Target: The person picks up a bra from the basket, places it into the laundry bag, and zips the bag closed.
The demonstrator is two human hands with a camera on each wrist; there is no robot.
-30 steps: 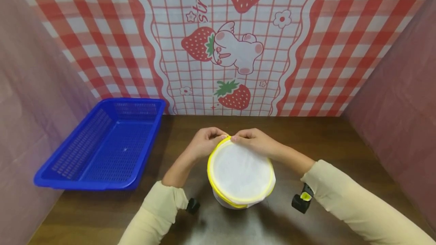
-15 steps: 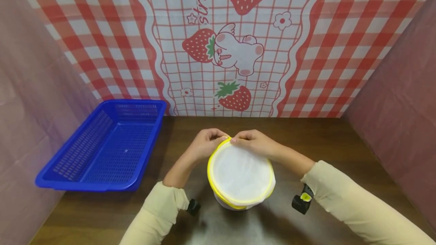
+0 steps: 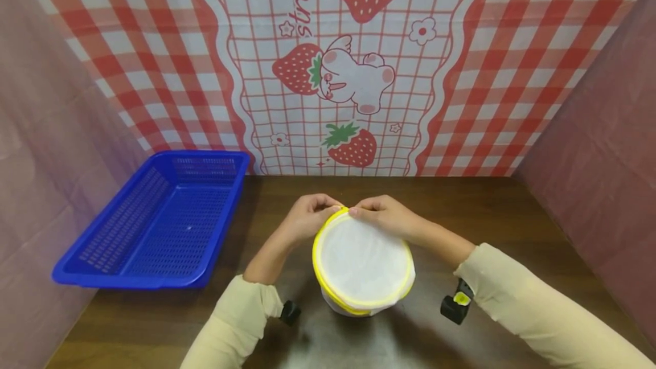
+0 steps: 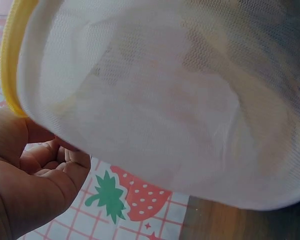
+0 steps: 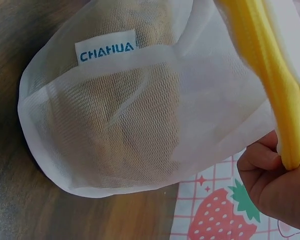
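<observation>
My two hands at a white mesh bag (image 3: 366, 261), which sits in the lower middle of the head view, its flat, round face turned upward. A yellow band (image 5: 275, 75) runs along the edge of that face. My left hand (image 3: 309, 218) pinches this edge at the top of the circle; my right hand (image 3: 386, 216) pinches it just beside, the two thumb tips near one another. Neither hand is spread wide. In the right wrist view, a label (image 5: 106, 47) reading CHAHUA shows at the upper left, on the bag's side. Compared with the preceding second, almost nothing has changed: both grips and the bag keep their places, and the view has shifted only slightly. I judge from this that the work is confined to one spot on the band, as fine fingering or a brief pause, without visible advance along it. Whether the bag's base touches the counter (image 3: 471, 204) I cannot tell. A blue basket (image 3: 128, 279) stands at the left of the frame, well apart from the bag; a strawberry-print cloth (image 3: 359, 76) fills the upper middle.
</observation>
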